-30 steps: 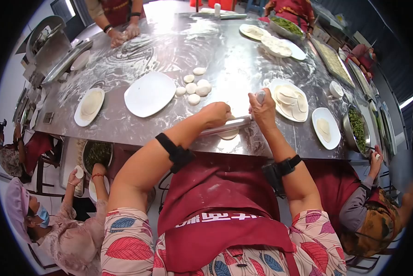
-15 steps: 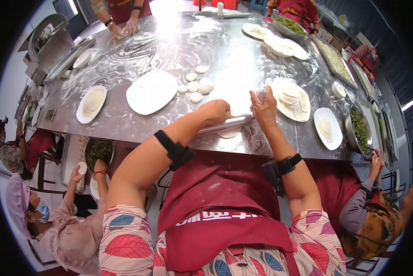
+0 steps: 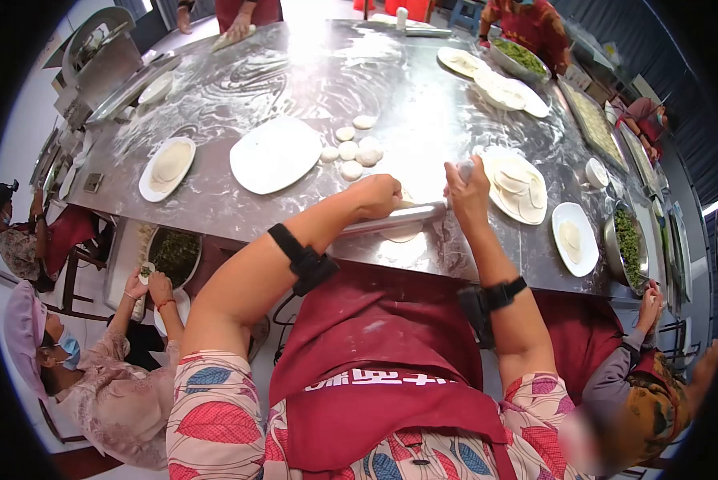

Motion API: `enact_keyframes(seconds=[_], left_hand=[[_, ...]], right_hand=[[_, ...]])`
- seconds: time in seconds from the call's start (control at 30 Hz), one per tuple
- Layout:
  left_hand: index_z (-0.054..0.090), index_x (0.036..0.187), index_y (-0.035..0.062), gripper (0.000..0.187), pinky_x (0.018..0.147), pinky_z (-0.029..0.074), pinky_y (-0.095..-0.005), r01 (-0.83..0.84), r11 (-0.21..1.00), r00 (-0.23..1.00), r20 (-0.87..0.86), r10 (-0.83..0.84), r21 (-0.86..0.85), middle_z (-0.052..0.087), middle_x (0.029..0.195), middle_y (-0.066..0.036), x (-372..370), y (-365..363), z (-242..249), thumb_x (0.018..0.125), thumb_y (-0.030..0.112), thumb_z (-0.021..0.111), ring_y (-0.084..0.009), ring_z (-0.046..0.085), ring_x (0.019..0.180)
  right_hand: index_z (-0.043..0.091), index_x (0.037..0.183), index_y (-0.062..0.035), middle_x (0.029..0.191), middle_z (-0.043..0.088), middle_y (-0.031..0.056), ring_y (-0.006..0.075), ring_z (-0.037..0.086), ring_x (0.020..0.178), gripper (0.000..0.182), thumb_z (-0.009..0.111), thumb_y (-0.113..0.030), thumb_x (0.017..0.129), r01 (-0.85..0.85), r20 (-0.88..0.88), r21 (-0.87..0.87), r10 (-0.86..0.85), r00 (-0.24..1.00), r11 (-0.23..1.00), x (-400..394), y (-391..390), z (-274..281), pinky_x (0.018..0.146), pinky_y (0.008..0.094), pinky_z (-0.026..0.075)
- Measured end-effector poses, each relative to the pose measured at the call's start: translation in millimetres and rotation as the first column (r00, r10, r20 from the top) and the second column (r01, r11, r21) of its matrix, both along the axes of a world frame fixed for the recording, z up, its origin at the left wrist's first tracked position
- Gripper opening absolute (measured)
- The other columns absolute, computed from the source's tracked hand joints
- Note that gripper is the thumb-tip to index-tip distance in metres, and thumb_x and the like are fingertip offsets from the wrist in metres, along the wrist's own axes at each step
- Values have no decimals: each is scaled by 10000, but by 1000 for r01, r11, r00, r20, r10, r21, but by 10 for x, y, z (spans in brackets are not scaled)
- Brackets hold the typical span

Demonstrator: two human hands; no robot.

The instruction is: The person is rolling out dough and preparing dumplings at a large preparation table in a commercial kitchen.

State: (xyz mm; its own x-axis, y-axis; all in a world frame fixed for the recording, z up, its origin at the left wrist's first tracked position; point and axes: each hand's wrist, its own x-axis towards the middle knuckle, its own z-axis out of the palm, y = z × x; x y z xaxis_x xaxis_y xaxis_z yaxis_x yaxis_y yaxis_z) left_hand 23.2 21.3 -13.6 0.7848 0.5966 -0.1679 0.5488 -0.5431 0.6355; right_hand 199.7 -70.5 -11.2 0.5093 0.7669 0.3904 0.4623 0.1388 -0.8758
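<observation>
A shiny metal rolling pin lies across a round dough wrapper near the table's front edge. My right hand is closed around the pin's right end, and a grey handle tip shows above the fingers. Behind the pin, my left hand is closed at the wrapper's far edge, with a pale bit of dough showing by the fingertips; its exact grip is partly hidden. Beyond my hands sits a cluster of small dough pieces. Right of my right hand, a white plate holds stacked wrappers.
A white square plate stands left of the dough pieces. Plates with wrappers lie at left and right. A steel bowl of green filling stands at the right edge. Seated co-workers flank me; others work across the floured table.
The view has shifted slightly. My right hand and the pin's right end have tilted a little. The left co-worker's hands have come together on a wrapper that now carries green filling.
</observation>
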Motion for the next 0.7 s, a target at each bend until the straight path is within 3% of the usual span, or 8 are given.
enact_keyframes(seconds=[0.13, 0.23, 0.3, 0.4, 0.43, 0.57, 0.63, 0.7], left_hand=[[674, 960, 44, 307, 784, 488, -410, -44, 999, 998, -49, 43, -12, 664, 924, -197, 21, -30, -80, 778, 285, 620, -343, 633, 884], [642, 891, 24, 274, 758, 464, -421, 20, 993, 1000, 1, -20, 120, 635, 880, -202, -61, -221, -7, 722, 239, 644, -361, 608, 872], [627, 904, 16, 281, 732, 469, -394, 42, 996, 987, 153, -54, 77, 640, 854, -184, -100, -179, -129, 736, 240, 643, -308, 619, 834], [609, 917, 8, 268, 713, 474, -352, 39, 964, 914, 398, 72, -265, 632, 806, -138, -320, -23, -75, 762, 225, 635, -220, 606, 808], [602, 921, 8, 247, 703, 474, -317, -38, 987, 920, 381, 96, -157, 618, 794, -88, -408, 62, 41, 789, 215, 631, -154, 575, 791], [591, 1044, -12, 281, 749, 493, -307, -221, 928, 832, 439, 340, -299, 629, 927, -96, -978, 665, 384, 808, 132, 640, -167, 602, 838], [580, 1051, -31, 297, 791, 484, -327, -470, 871, 855, 318, 410, 140, 630, 972, -139, -1226, 1069, 366, 812, 133, 643, -218, 604, 902], [587, 1041, -6, 282, 815, 478, -351, -583, 716, 812, 266, 519, 383, 632, 988, -155, -1291, 1056, 464, 794, 120, 637, -270, 608, 936]], right_hand=[[469, 913, -12, 616, 511, 34, 105, 488, 478, 170, 607, -80, 841, 8, 104, 50, -13, 995, 999, 35, -191, -89, 422, 265, 411], [477, 927, -34, 636, 547, 36, 86, 520, 510, 142, 604, -57, 868, -6, -53, 33, 8, 999, 999, -68, -708, -171, 444, 217, 416], [462, 901, -51, 612, 543, 38, 84, 523, 510, 139, 599, -54, 877, -42, -128, 1, 42, 991, 999, -164, -973, -166, 443, 218, 414], [437, 903, -49, 627, 534, 52, 112, 535, 514, 138, 572, -83, 908, -98, -129, 6, 98, 987, 995, -227, -1104, -150, 465, 240, 454], [435, 900, -52, 625, 534, 52, 111, 534, 511, 143, 573, -89, 910, -102, -131, 12, 102, 986, 995, -218, -1087, -149, 462, 237, 448], [442, 900, -61, 606, 532, 36, 89, 512, 494, 142, 583, -75, 903, -99, -151, 54, 106, 983, 994, -183, -993, -173, 444, 218, 394], [448, 903, -62, 599, 531, 26, 78, 504, 490, 141, 589, -61, 897, -93, -177, 61, 102, 979, 994, -190, -969, -184, 439, 211, 374], [449, 901, -62, 602, 530, 25, 77, 507, 493, 143, 592, -57, 894, -92, -203, 39, 98, 974, 995, -174, -956, -181, 440, 211, 375]])
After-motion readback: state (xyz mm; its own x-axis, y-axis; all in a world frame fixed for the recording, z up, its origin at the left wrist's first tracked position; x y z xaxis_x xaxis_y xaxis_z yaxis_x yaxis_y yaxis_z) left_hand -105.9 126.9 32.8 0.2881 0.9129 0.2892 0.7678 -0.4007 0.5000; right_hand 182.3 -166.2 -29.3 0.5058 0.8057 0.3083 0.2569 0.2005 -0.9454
